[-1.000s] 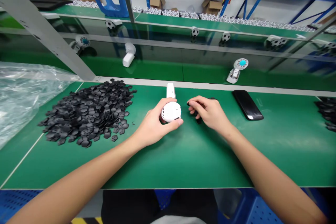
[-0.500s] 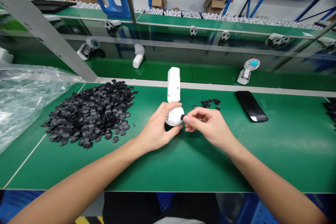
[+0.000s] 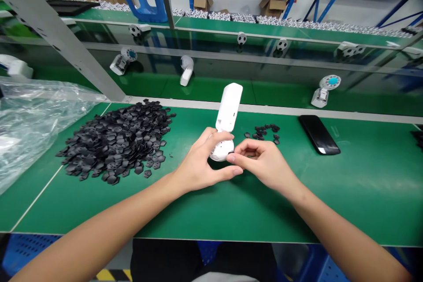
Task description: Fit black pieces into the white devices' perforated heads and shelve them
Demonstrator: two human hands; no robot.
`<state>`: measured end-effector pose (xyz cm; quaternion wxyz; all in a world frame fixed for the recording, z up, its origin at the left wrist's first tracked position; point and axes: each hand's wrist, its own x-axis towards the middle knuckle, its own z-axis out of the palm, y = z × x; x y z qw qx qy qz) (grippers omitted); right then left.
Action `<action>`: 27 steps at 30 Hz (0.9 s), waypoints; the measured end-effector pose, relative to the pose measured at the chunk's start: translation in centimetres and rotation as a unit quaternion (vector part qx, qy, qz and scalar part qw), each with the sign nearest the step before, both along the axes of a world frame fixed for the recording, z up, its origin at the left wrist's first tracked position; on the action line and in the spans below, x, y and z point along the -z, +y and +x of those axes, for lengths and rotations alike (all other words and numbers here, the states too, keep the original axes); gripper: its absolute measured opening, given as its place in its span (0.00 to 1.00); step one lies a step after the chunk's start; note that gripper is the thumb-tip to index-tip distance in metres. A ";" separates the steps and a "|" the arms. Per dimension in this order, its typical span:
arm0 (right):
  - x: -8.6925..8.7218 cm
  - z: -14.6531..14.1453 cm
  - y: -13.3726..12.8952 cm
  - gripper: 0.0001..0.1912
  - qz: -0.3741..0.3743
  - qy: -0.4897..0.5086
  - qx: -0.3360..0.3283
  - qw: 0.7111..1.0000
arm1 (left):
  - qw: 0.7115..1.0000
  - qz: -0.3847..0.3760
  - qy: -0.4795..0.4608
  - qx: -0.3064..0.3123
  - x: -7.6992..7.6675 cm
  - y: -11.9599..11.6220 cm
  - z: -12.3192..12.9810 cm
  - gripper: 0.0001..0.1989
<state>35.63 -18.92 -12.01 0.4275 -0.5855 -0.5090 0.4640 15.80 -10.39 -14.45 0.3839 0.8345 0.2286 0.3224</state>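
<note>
A white plastic housing (image 3: 229,108), with a long body and a rounded head (image 3: 222,150), stands tilted to the right over the green bench. Around its rounded head is my left hand (image 3: 203,161), fingers on top and thumb stretched along the near side. My right hand (image 3: 256,158) pinches a small black piece at the head's right edge. Only a dark sliver of that piece shows between the fingertips and the head. Several small loose black pieces (image 3: 261,132) lie just beyond my right hand.
A large heap of black pentagon pieces (image 3: 119,141) covers the bench on the left, beside a clear plastic bag (image 3: 42,114). A black phone-like object (image 3: 319,134) lies to the right. Behind the ledge, white units (image 3: 325,90) rest on a green belt (image 3: 211,83).
The housing has tilted over to the right and its head has turned. My left thumb has moved off the head's edge, stretching right. My right hand has shifted slightly lower against the head.
</note>
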 end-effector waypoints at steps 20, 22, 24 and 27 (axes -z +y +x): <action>1.6 -1.2 -0.4 0.20 0.037 -0.038 0.037 0.998 | 0.998 0.056 -0.028 0.008 -0.6 -0.9 -0.2 0.19; 1.6 -1.1 -0.3 0.19 0.034 -0.035 0.023 0.999 | 0.998 0.060 -0.022 0.012 -0.6 -0.7 -0.3 0.19; 1.5 -1.0 -0.2 0.19 0.050 -0.046 0.021 0.997 | 0.999 0.044 -0.012 0.008 -0.4 -0.6 -0.2 0.21; 0.8 -0.5 0.0 0.15 0.078 -0.089 0.002 0.993 | 1.000 -0.019 0.003 0.008 -0.1 -0.5 0.0 0.25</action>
